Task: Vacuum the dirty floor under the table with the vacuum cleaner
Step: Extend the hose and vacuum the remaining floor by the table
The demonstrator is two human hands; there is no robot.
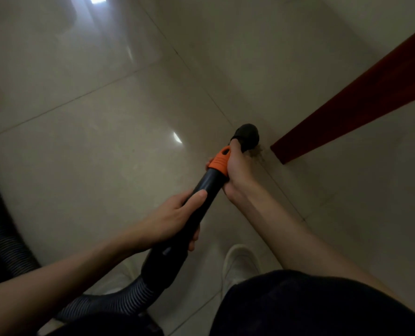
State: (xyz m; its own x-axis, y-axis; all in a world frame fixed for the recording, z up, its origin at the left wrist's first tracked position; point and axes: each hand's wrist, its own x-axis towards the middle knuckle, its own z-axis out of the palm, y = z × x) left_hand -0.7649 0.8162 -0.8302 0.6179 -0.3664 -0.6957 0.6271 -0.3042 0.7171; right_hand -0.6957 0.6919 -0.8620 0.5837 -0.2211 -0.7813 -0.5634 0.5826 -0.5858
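- Head view looks down on a person crouched low, both hands on the black vacuum wand [201, 202], which runs in one long line from about 7 o'clock up to 1 o'clock across the tiled floor [92, 146].
- At the far end of that line sits the dark round nozzle [248, 138], down at the floor as far as I can tell, with the red-brown table leg [347, 105] just beside it at 3 o'clock.
- A small brownish patch of dirt [258, 155] lies between nozzle and leg foot, at roughly 5 o'clock from the nozzle, very close to it and partly hidden by the forward hand.
- Right hand [235, 170] is the nearer one to the dirt: its fingers curl round the orange collar [219, 162] just behind the nozzle, so it steers the tip.
- Left hand [174, 221] grips the wand lower down, thumb laid along the top; the ribbed hose [109, 301] trails off behind it toward 8 o'clock.
- My judgement: the coming move is a short swing of the tip toward 4 or 5 o'clock, led by the right hand, with the leg close enough to knock.
- One pale shoe [240, 265] is planted at 6 o'clock, well back from the nozzle.
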